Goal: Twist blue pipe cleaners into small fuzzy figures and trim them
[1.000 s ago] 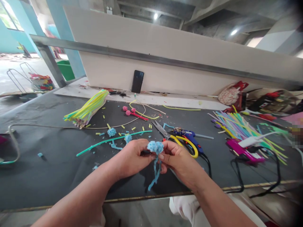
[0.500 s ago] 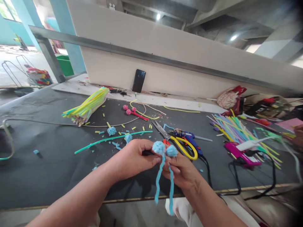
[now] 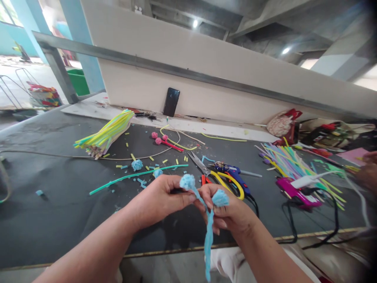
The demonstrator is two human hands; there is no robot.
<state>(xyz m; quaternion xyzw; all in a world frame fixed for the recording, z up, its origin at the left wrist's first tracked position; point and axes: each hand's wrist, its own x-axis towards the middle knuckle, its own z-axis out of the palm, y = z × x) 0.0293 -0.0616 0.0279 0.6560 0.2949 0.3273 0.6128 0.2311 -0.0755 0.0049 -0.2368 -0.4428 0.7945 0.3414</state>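
Near the table's front edge, my left hand (image 3: 169,198) is closed, pinching the stem just under a blue pipe-cleaner pompom (image 3: 187,182). My right hand (image 3: 225,210) is closed on a second blue pompom (image 3: 220,198) and on the place where the two stems meet. Below the fingers the blue fuzzy stems (image 3: 209,239) hang down side by side, past the table edge. Just beyond my right hand lie yellow-handled scissors (image 3: 228,182) with blades apart, next to a blue glue gun (image 3: 231,169). Another blue pompom (image 3: 137,164) rests on the table at left.
A bundle of yellow pipe cleaners (image 3: 107,131) lies at left, and multicoloured ones (image 3: 294,165) at right beside a magenta glue gun (image 3: 297,192). A phone (image 3: 171,102) leans on the back board. Pink pompoms (image 3: 159,138) and cut scraps lie mid-table. Another person's hand (image 3: 369,167) shows far right.
The two blue stems, hanging apart before, are now brought together below my right fingers. The left pompom has tilted away to the left, and the right one has moved slightly right and down.
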